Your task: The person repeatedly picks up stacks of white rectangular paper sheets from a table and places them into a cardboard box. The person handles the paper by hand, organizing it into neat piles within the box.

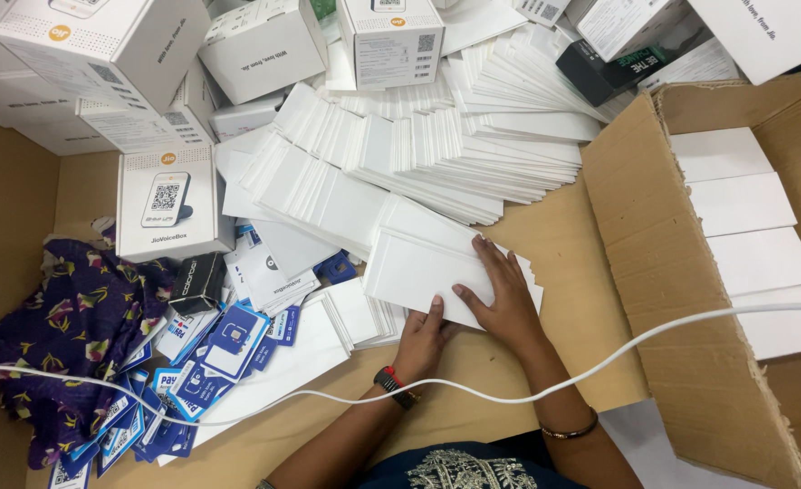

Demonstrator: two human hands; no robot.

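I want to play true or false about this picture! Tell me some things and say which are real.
1. Both hands rest on a stack of white cards. True.
2. The left hand has a watch at its wrist. True.
3. The cardboard box on the right is full of blue packets. False: it holds white cards in a row.
4. The right hand holds a pair of scissors. False: it lies flat on the white cards.
5. A white cable runs across both arms. True.

Cardboard box (654, 272) w/ white sheets, purple cloth (65, 335), white cable (473, 389).
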